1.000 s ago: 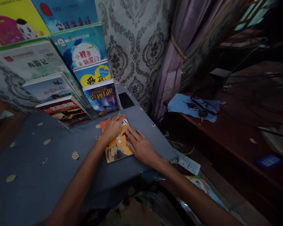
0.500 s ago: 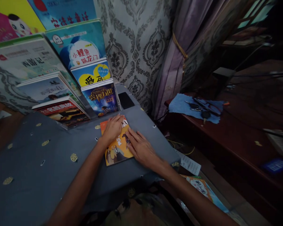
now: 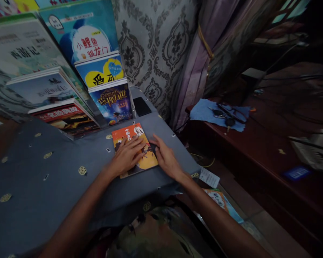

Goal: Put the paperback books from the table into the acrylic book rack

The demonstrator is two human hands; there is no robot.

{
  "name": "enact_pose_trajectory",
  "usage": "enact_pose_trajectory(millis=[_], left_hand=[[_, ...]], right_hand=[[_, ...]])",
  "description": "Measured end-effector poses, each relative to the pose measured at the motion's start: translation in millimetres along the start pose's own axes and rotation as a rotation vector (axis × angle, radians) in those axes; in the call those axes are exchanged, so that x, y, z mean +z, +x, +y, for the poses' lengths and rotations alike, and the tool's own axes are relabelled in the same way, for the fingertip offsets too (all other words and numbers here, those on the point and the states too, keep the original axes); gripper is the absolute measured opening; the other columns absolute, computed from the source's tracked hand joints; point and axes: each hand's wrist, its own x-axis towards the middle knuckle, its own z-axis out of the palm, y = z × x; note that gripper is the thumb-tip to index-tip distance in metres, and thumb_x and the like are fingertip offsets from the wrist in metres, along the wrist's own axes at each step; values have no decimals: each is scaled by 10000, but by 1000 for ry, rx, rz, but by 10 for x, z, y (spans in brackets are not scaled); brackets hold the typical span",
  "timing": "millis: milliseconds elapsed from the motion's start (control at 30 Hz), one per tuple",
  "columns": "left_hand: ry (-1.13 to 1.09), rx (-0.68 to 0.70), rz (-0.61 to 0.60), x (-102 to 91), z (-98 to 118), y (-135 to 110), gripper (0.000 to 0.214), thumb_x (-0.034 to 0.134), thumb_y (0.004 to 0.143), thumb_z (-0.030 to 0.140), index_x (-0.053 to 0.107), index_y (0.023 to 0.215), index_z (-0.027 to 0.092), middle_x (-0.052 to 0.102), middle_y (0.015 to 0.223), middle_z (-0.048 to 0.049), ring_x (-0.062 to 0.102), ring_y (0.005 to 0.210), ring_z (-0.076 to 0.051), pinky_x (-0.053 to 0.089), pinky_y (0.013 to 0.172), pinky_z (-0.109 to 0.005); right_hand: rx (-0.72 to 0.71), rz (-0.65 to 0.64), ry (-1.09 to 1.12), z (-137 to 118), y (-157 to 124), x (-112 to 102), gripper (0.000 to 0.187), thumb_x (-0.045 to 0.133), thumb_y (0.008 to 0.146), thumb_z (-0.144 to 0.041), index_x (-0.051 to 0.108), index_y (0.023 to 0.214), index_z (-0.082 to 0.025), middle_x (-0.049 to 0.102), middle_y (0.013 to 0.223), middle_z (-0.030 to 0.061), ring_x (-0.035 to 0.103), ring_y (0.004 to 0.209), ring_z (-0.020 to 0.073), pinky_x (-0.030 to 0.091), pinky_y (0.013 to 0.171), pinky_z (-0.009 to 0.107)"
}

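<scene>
An orange picture book (image 3: 129, 132) lies flat on a grey-blue patterned tablecloth (image 3: 43, 179). My left hand (image 3: 127, 156) rests on the lower half of its cover, fingers stretched out and slightly spread. Beside it, my right hand (image 3: 165, 157) lies flat at the book's right edge, fingers pointing up-left and touching the cover. Neither hand grips anything.
Several children's books lean in overlapping rows at the back left, among them a dark blue book (image 3: 113, 104) and a red book (image 3: 64, 120). A black phone (image 3: 141, 106) lies near the patterned wall. A dark wooden bench carries a blue cloth (image 3: 204, 113) with tools. Loose books (image 3: 220, 200) lie on the floor.
My left hand has slid down from the book's top to its lower half, uncovering the title. The right hand stays at the right edge. The view has tilted slightly.
</scene>
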Motion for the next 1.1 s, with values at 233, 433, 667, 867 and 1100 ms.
enact_pose_trajectory(millis=[233, 433, 667, 867, 1100], left_hand=[[-8, 27, 58, 44, 71, -87, 415, 436, 1030, 339, 548, 1414, 230, 520, 1522, -80, 355, 1491, -267, 240, 1216, -573], [-51, 155, 63, 54, 254, -193, 360, 420, 1036, 296, 620, 1331, 238, 594, 1449, -85, 449, 1431, -246, 290, 1196, -565], [45, 188, 58, 77, 347, -272, 367, 422, 1033, 281, 605, 1349, 243, 591, 1446, -91, 439, 1433, -274, 314, 1181, -586], [107, 200, 38, 109, 360, -302, 372, 454, 1019, 260, 600, 1357, 308, 558, 1471, -91, 381, 1470, -287, 294, 1190, -598], [190, 171, 22, 103, 424, -407, 430, 428, 1019, 225, 500, 1440, 284, 512, 1520, -87, 360, 1484, -269, 323, 1186, -568]], right_hand=[[42, 36, 71, -2, 23, -31, 498, 364, 989, -212, 385, 1484, -174, 703, 1274, 142, 682, 1095, 259, 534, 962, 484], [91, 77, 141, 22, 31, -13, 451, 434, 988, -294, 440, 1421, -166, 745, 1175, 123, 683, 1042, 251, 527, 935, 452], [129, 58, 148, -17, 40, -33, 417, 459, 972, -298, 521, 1368, -182, 756, 1150, 96, 634, 688, 163, 529, 709, 330], [126, 43, 127, -47, 38, -31, 387, 473, 954, -266, 588, 1314, -182, 756, 1150, 89, 693, 826, 200, 546, 756, 342], [77, 46, 92, -83, 35, -55, 338, 479, 958, -282, 650, 1234, -186, 743, 1171, 98, 694, 1058, 243, 558, 877, 380]])
